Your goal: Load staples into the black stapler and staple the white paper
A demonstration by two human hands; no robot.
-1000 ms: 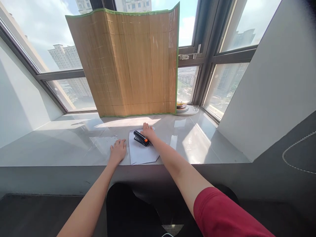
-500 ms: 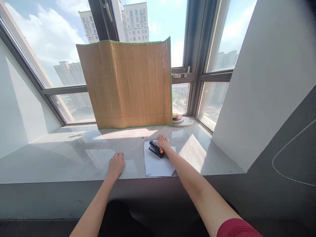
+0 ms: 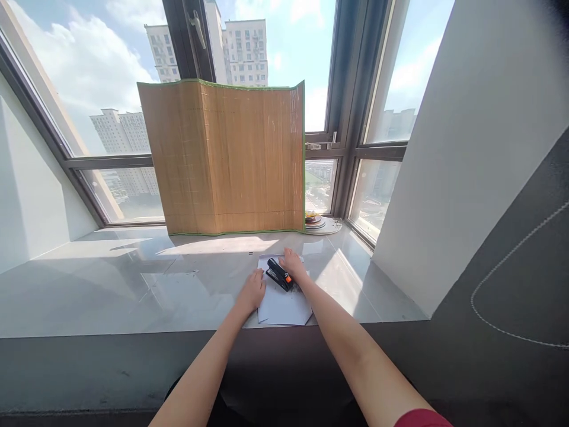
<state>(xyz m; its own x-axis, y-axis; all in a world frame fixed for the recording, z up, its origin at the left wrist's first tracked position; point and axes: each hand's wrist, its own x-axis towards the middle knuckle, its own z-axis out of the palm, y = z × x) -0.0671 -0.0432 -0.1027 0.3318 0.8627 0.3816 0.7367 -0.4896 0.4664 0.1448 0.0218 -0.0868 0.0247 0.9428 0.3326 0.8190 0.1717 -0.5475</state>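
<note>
Two hands: the left hand (image 3: 253, 290) is at the lower centre of the frame, the right hand (image 3: 293, 265) a little higher and further right.
Stapler: black with an orange patch (image 3: 288, 278), lying on white paper (image 3: 284, 308) just right of the frame's centre, in the lower half.
Long axis: slanted, from upper left to lower right across the paper; the orange patch is near the lower-right end, and the other end points to the upper left of the frame.
Left grip: fingers together at the paper's left edge; whether they pinch it, I cannot tell.
Right grip: fingers bent just beside the stapler, over the paper's upper right; whether they close on anything, I cannot tell.
Paper: near the front edge of the pale sill (image 3: 111, 302), its lower corners slightly uneven.
Small bits: on the paper by the right wrist, too tiny to make out.
Bamboo mat (image 3: 235, 160): green-edged, upright before the window, upper centre of the frame.
Plates (image 3: 322, 226): stacked at the mat's lower right.
Pale cord (image 3: 482, 314): looped at the right of the frame.
Red sleeve (image 3: 422, 418): bottom edge, right of centre.
</note>
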